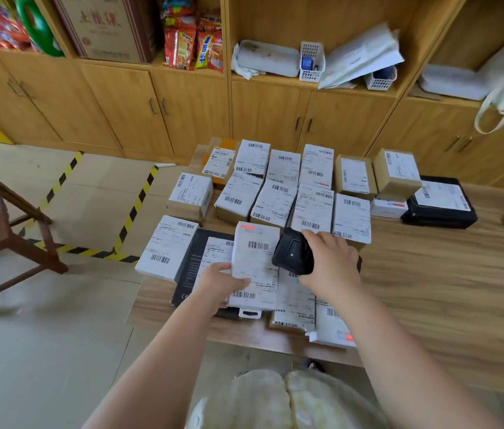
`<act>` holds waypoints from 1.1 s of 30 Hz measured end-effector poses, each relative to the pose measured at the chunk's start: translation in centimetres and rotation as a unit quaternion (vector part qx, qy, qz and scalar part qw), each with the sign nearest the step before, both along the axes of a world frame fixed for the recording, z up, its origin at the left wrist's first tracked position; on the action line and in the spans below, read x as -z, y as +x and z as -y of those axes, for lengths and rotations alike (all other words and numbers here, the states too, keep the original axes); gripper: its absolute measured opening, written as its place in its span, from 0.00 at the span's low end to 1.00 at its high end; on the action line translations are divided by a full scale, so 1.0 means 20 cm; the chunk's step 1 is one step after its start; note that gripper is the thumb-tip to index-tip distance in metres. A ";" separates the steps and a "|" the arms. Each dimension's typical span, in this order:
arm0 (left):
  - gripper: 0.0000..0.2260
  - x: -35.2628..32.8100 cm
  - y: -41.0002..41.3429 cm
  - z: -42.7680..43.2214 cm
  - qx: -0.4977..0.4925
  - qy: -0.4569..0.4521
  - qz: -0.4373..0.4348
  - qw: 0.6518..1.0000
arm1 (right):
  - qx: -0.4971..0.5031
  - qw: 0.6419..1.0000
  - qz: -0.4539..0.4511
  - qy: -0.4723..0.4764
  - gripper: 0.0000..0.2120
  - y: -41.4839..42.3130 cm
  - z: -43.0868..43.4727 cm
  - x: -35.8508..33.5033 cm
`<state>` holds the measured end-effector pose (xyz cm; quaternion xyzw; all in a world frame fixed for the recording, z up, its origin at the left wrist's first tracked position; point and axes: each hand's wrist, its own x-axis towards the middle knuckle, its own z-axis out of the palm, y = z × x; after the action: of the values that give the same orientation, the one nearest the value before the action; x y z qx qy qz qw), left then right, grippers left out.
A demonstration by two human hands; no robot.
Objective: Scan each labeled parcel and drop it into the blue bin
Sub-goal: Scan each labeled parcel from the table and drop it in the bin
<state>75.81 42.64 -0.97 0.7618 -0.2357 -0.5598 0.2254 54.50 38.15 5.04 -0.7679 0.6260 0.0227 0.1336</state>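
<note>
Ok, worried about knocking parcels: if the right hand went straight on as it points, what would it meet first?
Likely the white-labelled parcel just beyond the black scanner that the right hand grips; depth is unclear, so it might pass above.

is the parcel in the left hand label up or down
Label up: the white parcel in the left hand shows barcodes facing the camera.

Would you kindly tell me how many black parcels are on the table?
2: the far black parcel sits at the table's right; the near black parcel lies beneath the left hand. Others may be hidden.
</note>
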 end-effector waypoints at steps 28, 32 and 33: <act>0.28 -0.18 -0.10 0.14 -0.051 -0.150 -0.013 0.987 | 0.102 0.993 0.029 -0.042 0.40 -0.16 -0.06 -0.11; 0.26 -0.26 -0.19 0.20 -0.040 -0.185 -0.038 0.981 | 0.163 0.981 0.088 -0.051 0.38 -0.24 -0.07 -0.14; 0.25 -0.28 -0.23 0.21 -0.028 -0.183 -0.063 0.981 | 0.188 0.975 0.109 -0.051 0.38 -0.27 -0.07 -0.15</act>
<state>71.21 38.41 4.70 0.6771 -0.2978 -0.5476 0.3912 49.17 39.62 8.10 -0.6398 0.7416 -0.1183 0.1635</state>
